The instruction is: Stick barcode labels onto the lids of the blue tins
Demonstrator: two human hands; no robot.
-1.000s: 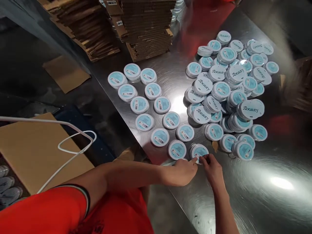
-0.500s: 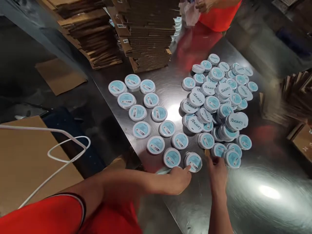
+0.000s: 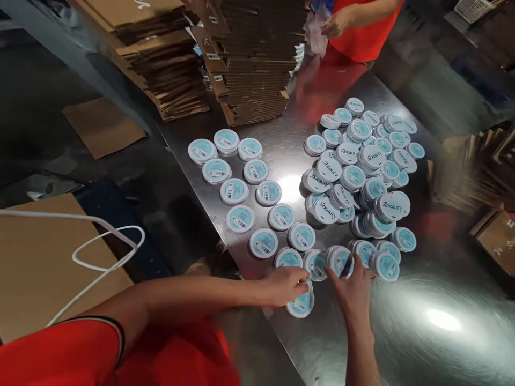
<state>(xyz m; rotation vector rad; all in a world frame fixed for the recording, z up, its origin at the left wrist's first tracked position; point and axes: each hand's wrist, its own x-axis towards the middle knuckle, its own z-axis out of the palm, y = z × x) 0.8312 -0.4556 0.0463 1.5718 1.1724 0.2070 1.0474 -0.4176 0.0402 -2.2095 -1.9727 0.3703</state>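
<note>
Round flat containers with white rims and pale blue barcode labels lie on the metal table. My right hand (image 3: 354, 287) grips one round container (image 3: 339, 261) between thumb and fingers, at the near edge of the big group. My left hand (image 3: 286, 285) is closed, its fingers curled above another round container (image 3: 301, 304), partly covering it. What its fingertips pinch, if anything, is hidden. Between the hands stands a round container (image 3: 315, 266). Further left, several more sit label up in loose rows, such as this container (image 3: 263, 243). Lids marked "beauty" (image 3: 326, 210) face up in the right-hand group.
Tall stacks of folded cardboard (image 3: 257, 69) stand at the table's far left. Across the table a person in red has a hand (image 3: 340, 22) on clear plastic. A white cable (image 3: 100, 220) loops over a cardboard box (image 3: 36, 252) at left. More cardboard (image 3: 499, 230) is at right.
My right hand has taken hold of a container and brought it nearer me, beside the one between my hands. My left hand has drawn back leftward, off that middle container. The view shifted slightly.
</note>
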